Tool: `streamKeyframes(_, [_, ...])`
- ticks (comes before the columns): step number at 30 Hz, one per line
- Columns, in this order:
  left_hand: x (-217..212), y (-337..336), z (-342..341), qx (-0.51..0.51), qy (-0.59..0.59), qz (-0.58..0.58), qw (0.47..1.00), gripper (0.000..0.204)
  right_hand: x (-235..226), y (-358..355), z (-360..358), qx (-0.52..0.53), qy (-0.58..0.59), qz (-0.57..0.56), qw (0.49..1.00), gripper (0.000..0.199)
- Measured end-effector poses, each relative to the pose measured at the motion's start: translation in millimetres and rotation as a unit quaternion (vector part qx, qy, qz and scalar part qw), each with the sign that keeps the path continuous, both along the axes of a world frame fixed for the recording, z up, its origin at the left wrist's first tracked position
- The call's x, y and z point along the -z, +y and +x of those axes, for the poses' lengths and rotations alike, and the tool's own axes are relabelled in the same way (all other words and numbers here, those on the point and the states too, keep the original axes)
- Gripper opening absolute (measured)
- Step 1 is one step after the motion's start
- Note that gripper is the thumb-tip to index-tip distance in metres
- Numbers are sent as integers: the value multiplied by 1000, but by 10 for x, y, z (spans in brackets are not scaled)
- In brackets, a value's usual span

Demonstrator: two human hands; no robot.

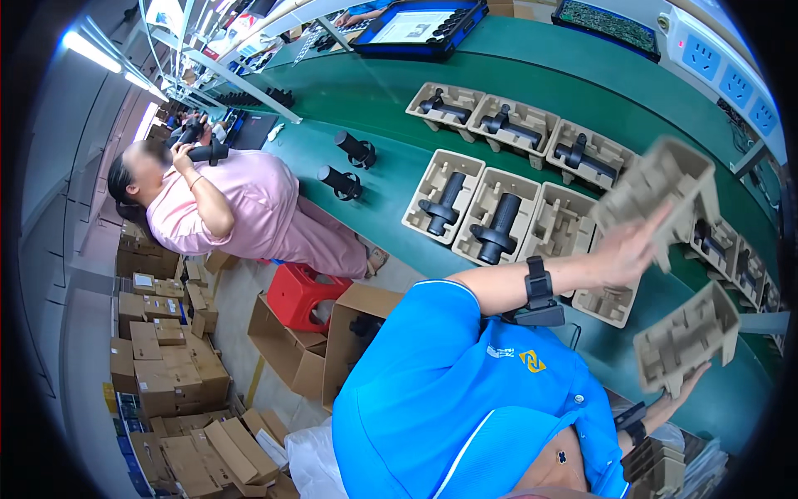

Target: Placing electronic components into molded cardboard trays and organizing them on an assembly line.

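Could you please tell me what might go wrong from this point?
The tilted tray in the left hand looks blurred and close to a filled tray in the back row; it might knock that one and jostle its black device.

The second tray seems held only near its lower edge by the right hand, so it could slip.

Two black cylinders that appear to stand on end could topple if bumped.

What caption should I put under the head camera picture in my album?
Left hand holds a tan tray, right hand holds another tray, at a green table.
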State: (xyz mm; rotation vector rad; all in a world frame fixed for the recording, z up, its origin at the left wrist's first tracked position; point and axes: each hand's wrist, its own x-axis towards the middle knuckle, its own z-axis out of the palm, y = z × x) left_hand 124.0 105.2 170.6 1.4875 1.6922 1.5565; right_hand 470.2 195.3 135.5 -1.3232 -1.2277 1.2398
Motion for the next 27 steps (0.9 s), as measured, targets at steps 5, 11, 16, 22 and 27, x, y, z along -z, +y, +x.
streamKeyframes(5, [54,-51,568,228,-56,-60,970,82,873,500,1398,-72,23,-248,966,59])
streamKeyframes(11, [548,266,1014,247,75,-29,966,82,1022,889,1843,85,-410,154,895,46])
streamKeyframes(16, [720,791,920,359,148,-112,915,88,1083,760,-356,-33,-411,237,880,60])
streamKeyframes(22, [1278,1081,864,318,339,18,885,59,1382,1003,-320,17,-429,75,900,70])
streamKeyframes(27, [1381,1059,1067,315,403,-46,858,52,1488,1079,-360,54,-405,176,895,67])
